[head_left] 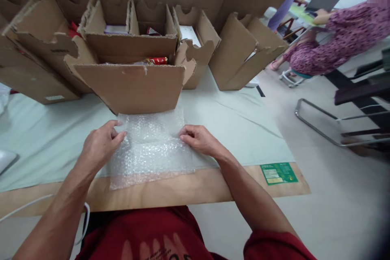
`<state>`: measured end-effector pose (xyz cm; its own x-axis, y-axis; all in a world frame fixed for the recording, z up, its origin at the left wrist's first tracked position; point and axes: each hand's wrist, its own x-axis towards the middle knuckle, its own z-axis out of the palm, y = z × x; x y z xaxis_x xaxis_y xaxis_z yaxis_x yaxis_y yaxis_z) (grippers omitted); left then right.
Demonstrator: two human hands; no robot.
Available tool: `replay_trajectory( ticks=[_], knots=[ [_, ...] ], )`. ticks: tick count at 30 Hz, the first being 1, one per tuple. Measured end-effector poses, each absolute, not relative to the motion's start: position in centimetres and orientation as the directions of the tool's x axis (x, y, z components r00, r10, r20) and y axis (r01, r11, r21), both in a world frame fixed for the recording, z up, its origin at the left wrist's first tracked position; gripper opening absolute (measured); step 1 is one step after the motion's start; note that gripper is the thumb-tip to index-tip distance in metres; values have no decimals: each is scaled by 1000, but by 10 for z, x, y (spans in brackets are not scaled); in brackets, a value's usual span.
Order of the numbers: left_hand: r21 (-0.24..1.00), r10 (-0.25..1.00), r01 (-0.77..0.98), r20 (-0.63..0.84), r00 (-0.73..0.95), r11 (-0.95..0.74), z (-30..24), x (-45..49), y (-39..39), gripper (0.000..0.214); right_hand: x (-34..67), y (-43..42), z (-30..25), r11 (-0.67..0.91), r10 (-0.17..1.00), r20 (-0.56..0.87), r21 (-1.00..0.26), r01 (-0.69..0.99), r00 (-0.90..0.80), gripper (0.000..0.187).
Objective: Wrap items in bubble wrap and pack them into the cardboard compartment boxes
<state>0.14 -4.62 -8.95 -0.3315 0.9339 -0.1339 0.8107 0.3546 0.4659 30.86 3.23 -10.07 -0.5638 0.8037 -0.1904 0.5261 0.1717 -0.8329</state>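
Observation:
A clear sheet of bubble wrap (152, 156) lies spread in front of me, its near edge reaching over the bare wooden border of the table. My left hand (103, 141) grips its left edge between thumb and curled fingers. At the opposite edge, my right hand (199, 138) pinches the sheet with thumb and fingertips. Just beyond the wrap stands an open cardboard bin (131, 89) with a red shiny packet (157, 61) inside.
More open cardboard bins (240, 55) stand in a row along the back. A pale cloth (243, 130) covers most of the table (213, 185). A green printed card (278, 173) lies near the right corner. A white cable (26, 206) crosses the left front. Another person (344, 40) sits at the right.

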Motion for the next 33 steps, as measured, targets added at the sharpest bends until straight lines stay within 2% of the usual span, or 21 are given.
replay_trajectory(
  ticks=[3, 4, 7, 9, 12, 14, 16, 19, 24, 26, 28, 31, 33],
  knots=[
    [347, 928, 862, -105, -356, 370, -87, 0, -46, 48, 303, 26, -89, 274, 858, -215, -576, 770, -467, 10],
    [313, 932, 879, -62, -358, 359, -88, 0, -48, 51, 305, 24, -84, 275, 879, -220, -488, 828, -422, 17],
    [262, 941, 935, 173, -291, 241, -92, 5, -62, 53, 310, 20, -69, 259, 929, -168, -341, 903, -330, 26],
    [225, 938, 970, 308, -158, 89, -97, 15, -71, 51, 305, 15, -66, 351, 923, -38, -330, 876, -383, 26],
    [172, 944, 975, 321, 80, -141, -111, 36, -81, 48, 277, 6, -77, 626, 773, 129, -311, 715, -621, 38],
    [143, 955, 968, 248, 165, -204, -123, 47, -83, 51, 255, 2, -93, 750, 644, 120, -295, 592, -756, 47],
    [121, 968, 973, 181, 174, -198, -132, 52, -83, 57, 243, 1, -109, 806, 560, 71, -278, 522, -826, 52],
    [84, 979, 982, 130, 159, -170, -138, 51, -84, 62, 259, 7, -127, 806, 560, 26, -246, 538, -828, 63],
    [92, 983, 983, 109, 149, -159, -137, 47, -87, 64, 314, 12, -122, 600, 790, -26, -167, 782, -612, 61],
    [112, 983, 982, 112, 142, -154, -138, 47, -87, 65, 309, 6, -114, 552, 827, -20, -155, 819, -561, 59],
    [102, 983, 982, 113, 144, -156, -139, 46, -87, 66, 286, -2, -111, 610, 785, 2, -179, 772, -620, 59],
    [61, 981, 983, 104, 165, -172, -138, 43, -87, 66, 248, -3, -115, 762, 625, 18, -232, 605, -780, 62],
    [49, 978, 980, 96, 186, -192, -136, 40, -87, 64, 243, 4, -118, 783, 592, 10, -243, 573, -806, 60]
  ],
)
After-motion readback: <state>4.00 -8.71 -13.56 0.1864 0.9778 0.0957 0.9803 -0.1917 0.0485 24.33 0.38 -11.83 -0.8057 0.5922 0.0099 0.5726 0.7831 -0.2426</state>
